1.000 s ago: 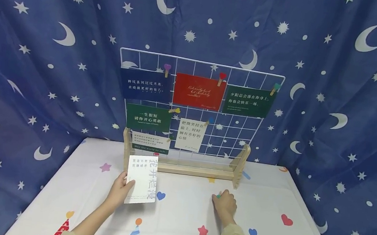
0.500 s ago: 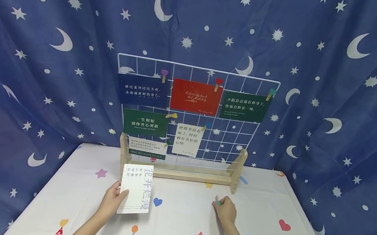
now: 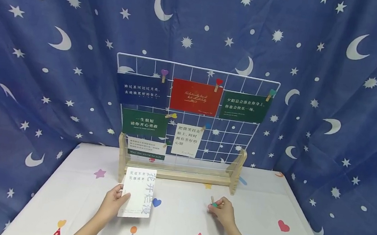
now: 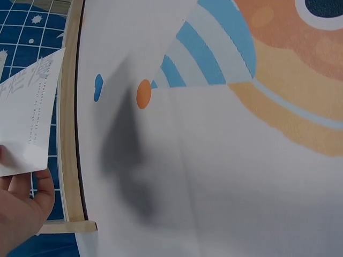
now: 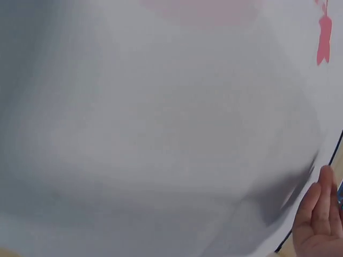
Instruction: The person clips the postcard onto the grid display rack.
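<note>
A white card (image 3: 137, 195) with grey-purple lettering is pinched at its left edge by my left hand (image 3: 111, 203), thumb across its front. It stands nearly upright before the rack's left foot; the left wrist view also catches the card (image 4: 27, 118). My right hand (image 3: 226, 211) pinches a small wooden clothespin (image 3: 212, 199) with a teal end between thumb and fingers. In the right wrist view only part of the right hand (image 5: 320, 219) appears at the lower right edge, and the clothespin cannot be made out there.
Behind both hands stands a white wire grid (image 3: 226, 137) on a wooden base (image 3: 181, 176). Several cards hang on it from heart clips, among them a red card (image 3: 196, 97) and a white card (image 3: 187, 140). A patterned white cloth (image 3: 177, 213) covers the table; a blue curtain (image 3: 200, 18) hangs behind.
The clothespin now sticks out of my right fingertips, where before it was mostly hidden; that hand has shifted slightly left. The card has dropped a little relative to the rack. The head view tilted up.
</note>
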Available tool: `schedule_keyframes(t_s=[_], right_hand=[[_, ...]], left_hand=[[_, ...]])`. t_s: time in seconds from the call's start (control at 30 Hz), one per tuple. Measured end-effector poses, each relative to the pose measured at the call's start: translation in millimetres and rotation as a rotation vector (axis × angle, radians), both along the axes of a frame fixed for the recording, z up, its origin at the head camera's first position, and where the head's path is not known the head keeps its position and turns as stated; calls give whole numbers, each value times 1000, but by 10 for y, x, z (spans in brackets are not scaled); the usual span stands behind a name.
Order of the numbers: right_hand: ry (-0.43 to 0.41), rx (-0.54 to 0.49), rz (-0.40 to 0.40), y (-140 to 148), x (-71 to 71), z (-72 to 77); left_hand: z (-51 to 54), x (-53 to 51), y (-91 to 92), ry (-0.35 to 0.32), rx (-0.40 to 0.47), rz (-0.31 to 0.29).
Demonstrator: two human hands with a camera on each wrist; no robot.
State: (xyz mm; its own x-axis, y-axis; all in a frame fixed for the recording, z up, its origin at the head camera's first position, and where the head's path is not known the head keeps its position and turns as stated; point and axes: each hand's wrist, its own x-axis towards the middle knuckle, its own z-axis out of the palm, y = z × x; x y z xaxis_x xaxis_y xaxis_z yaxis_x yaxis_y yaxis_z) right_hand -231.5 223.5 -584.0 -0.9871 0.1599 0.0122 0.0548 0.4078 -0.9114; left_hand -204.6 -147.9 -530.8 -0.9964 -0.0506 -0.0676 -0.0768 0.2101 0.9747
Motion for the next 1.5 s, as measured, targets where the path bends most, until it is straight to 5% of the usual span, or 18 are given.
schedule_keyframes(t_s=[0.47,0.73,1.0,1.5], right_hand=[[-34,-118,132,21,110,-26],[-11,-117,65,-17,190,-48],[29,-250,73,-39,229,-53],[22,-146,-7,-66,243,2]], left_hand=[[19,-18,166,-17,11,32],[-55,7,222,-24,22,11],[-149,-16,256,-36,16,1],[-51,-104,470,-15,48,8]])
